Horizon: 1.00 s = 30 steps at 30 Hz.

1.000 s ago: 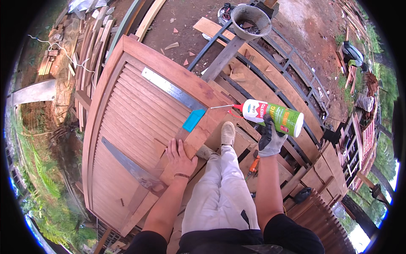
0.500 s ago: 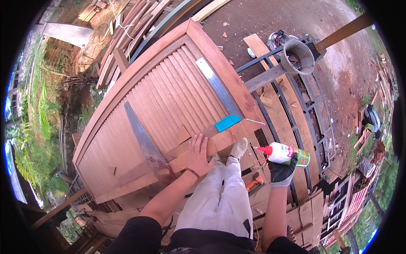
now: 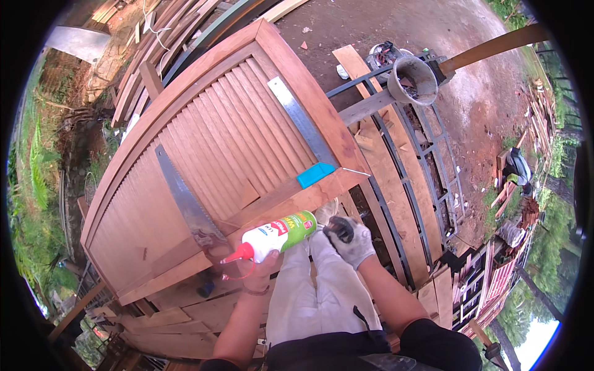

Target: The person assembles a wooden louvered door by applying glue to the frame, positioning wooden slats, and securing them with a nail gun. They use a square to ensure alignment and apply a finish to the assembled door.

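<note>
A white glue bottle [image 3: 279,234] with a red nozzle and a green-and-red label lies tilted in my bare left hand [image 3: 263,269], its nozzle pointing down-left. The hand is closed around it from beneath, fingers partly hidden by the bottle. Just right of the bottle's base is my right hand [image 3: 349,241], in a grey glove with black fingers, curled up and apart from the bottle. Beyond both hands lies a louvred wooden panel [image 3: 216,117] in a reddish frame. On it rest a handsaw [image 3: 184,196] and a try square with a steel blade [image 3: 300,120] and turquoise handle [image 3: 316,175].
Right of the panel, planks [image 3: 387,191] lie across a dark metal frame [image 3: 427,145]. A grey bucket [image 3: 413,80] with debris stands at the far right. Stacked timber [image 3: 133,77] lies beyond the panel's left side. More boards [image 3: 173,328] are below the panel at near left.
The glue bottle has passed from my right hand to my left and moved left. My left hand has lifted off the panel's edge. The right hand has moved left, and its fingers are curled.
</note>
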Each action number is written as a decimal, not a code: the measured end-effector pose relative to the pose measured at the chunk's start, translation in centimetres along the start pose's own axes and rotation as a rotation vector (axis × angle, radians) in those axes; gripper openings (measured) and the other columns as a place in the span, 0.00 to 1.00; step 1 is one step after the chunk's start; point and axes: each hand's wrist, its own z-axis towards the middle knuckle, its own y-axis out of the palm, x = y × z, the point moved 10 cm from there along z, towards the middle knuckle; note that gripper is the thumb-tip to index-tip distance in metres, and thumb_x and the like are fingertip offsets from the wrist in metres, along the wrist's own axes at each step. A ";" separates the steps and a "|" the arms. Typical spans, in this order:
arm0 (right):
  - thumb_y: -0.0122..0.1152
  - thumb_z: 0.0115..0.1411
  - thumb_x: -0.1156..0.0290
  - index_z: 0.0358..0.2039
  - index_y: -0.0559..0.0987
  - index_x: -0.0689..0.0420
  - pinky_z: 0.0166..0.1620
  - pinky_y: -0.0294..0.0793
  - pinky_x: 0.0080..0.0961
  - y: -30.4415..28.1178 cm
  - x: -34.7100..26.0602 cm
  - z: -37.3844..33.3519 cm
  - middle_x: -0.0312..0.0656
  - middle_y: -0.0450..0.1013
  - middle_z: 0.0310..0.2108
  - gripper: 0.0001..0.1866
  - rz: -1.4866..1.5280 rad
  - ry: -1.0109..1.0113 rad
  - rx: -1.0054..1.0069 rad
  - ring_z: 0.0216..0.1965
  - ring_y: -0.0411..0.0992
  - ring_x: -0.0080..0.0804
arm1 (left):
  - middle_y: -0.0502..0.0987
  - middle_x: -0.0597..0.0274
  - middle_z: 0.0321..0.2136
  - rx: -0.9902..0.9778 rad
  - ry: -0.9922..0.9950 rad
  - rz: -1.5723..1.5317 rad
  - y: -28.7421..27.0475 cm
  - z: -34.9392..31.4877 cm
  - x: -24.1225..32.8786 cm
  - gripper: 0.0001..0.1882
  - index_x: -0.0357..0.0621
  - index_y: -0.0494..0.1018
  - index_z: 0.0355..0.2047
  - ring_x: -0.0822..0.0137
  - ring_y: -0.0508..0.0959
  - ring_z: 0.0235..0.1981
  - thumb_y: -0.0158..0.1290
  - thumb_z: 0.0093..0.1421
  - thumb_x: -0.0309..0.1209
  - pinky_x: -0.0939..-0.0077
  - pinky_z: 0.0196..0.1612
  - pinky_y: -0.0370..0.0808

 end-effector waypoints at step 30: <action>0.43 0.64 0.40 0.62 0.70 0.44 0.69 0.27 0.63 -9.0 1.8 7.2 0.46 0.52 0.69 0.32 -1.157 -0.331 -0.023 0.71 0.43 0.52 | 0.73 0.49 0.49 -0.198 -0.265 0.203 1.9 -3.6 -6.2 0.32 0.34 0.63 0.51 0.62 0.76 0.47 0.64 0.47 0.23 0.67 0.52 0.76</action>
